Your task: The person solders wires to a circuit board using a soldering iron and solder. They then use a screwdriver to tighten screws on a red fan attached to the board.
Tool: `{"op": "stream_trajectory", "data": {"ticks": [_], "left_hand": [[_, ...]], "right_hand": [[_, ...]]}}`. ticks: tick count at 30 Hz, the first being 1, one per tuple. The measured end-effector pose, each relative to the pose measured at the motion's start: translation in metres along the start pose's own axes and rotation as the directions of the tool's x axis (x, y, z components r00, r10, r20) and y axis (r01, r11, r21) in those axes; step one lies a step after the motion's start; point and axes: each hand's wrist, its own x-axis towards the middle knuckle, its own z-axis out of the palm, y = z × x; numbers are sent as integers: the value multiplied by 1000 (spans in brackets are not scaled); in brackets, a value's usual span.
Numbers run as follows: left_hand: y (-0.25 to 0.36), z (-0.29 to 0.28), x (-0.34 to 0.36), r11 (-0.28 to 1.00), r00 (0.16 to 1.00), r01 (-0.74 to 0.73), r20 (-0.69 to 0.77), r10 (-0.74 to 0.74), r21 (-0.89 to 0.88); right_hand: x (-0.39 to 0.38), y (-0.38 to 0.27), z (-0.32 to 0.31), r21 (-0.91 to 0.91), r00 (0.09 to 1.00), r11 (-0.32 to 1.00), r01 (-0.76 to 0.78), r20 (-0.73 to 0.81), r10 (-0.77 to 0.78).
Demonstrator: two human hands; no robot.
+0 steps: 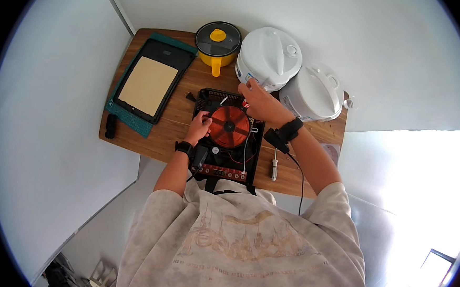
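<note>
An opened black appliance housing (254, 155) lies on the wooden table (161, 144), with a round copper coil (225, 135), wires and a red button board (234, 174) inside. My left hand (202, 125) grips the coil's left edge with curled fingers. My right hand (256, 100) is closed above the housing's upper right, around a small red item that I cannot make out. Both wrists wear black bands with devices attached. A screwdriver (274, 170) rests right of the housing.
A black panel with a beige plate (146, 86) lies on a green mat (142, 129) at left. Along the back stand a yellow lidded pot (209, 47) and two white lidded appliances (267, 56) (309, 96). Walls border the table.
</note>
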Motion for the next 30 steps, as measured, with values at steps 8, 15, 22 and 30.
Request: {"op": "stream_trajectory", "data": {"ticks": [8,15,22,30], "left_hand": [[1,1,-3,1000,1000,1,-20,-1,-1],[1,0,-3,1000,1000,18,-16,-18,0],[-3,-1,2,1000,1000,6,-11,-6,-14],[2,2,-1,1000,1000,12,-22,-12,-8]], "right_hand": [[9,-21,-23,-126,936,942,-311,133,327],[13,-21,-27,-85,897,929,-360,241,369],[0,-6,-12,-23,992,992,-122,27,123],[5,-16,-20,-124,972,974,-188,121,203]]}}
